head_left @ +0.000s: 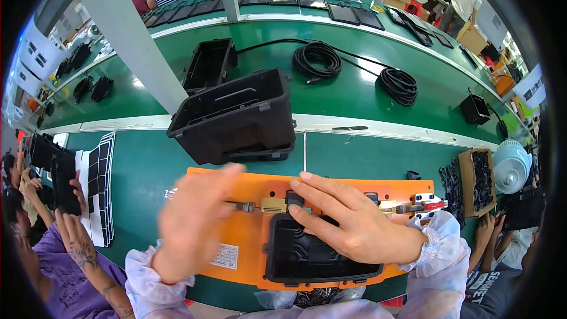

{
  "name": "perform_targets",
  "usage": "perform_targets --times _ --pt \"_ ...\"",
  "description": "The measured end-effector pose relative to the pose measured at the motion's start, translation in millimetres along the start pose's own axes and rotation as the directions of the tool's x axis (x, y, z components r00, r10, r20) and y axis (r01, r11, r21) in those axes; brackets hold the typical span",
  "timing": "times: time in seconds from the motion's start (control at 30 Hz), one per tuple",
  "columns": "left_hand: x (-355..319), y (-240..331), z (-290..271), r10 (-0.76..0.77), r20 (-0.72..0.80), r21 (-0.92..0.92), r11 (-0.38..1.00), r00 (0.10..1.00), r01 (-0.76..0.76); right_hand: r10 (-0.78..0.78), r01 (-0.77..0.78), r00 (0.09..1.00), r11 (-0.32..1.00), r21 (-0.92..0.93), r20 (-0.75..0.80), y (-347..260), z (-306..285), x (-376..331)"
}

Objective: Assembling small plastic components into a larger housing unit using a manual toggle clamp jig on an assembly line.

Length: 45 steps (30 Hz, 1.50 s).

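A black plastic housing [325, 275] sits open side up on an orange fixture board [245, 180]. My right hand [360, 224] lies over its far edge with fingers stretched out, thumb and fingertips at a small black part [293, 199]. Smeared by motion, my left hand [198, 218] is over the board's left side, beside a metal clamp rod [241, 206] with a brass block [273, 205]. Its fingers cannot be made out. Right of my right hand is another clamp with a red handle [435, 205]. My palm hides part of the housing's inside.
Stacked black bins [236, 121] stand beyond the board. Coiled black cables [318, 62] lie on the green shelf. At right are a cardboard box [477, 183] of small black parts and a light-blue fan [511, 166]. Co-workers' hands [77, 239] work at both sides.
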<state>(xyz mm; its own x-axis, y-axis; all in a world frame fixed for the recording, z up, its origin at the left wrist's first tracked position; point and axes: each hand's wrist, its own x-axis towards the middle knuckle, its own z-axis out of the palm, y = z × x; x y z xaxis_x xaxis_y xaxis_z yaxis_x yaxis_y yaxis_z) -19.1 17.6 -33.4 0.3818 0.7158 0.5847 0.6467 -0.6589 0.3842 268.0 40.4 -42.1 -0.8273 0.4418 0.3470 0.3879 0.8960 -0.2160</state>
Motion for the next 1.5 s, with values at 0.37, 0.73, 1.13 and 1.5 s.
perform_targets --times 0.37,0.73,1.13,1.5 --pt "5 17 4 -0.011 -0.033 0.156 0.988 0.999 0.016 0.338 -0.381 0.921 0.886 -0.265 -0.194 -16 -74 -42" --pt "-3 -5 -6 0.061 0.047 0.290 0.954 0.997 -0.072 0.397 -0.518 0.824 0.817 -0.253 -0.403 11 -64 -113" --pt "-88 -133 -80 -0.655 -0.265 0.057 0.722 0.708 0.689 0.986 -0.693 -0.109 0.015 0.721 -0.125 57 -82 -273" --pt "147 -41 8 -0.124 0.140 0.241 0.966 0.982 0.088 0.193 -0.190 0.974 0.981 0.036 -0.116 -70 -5 -69"
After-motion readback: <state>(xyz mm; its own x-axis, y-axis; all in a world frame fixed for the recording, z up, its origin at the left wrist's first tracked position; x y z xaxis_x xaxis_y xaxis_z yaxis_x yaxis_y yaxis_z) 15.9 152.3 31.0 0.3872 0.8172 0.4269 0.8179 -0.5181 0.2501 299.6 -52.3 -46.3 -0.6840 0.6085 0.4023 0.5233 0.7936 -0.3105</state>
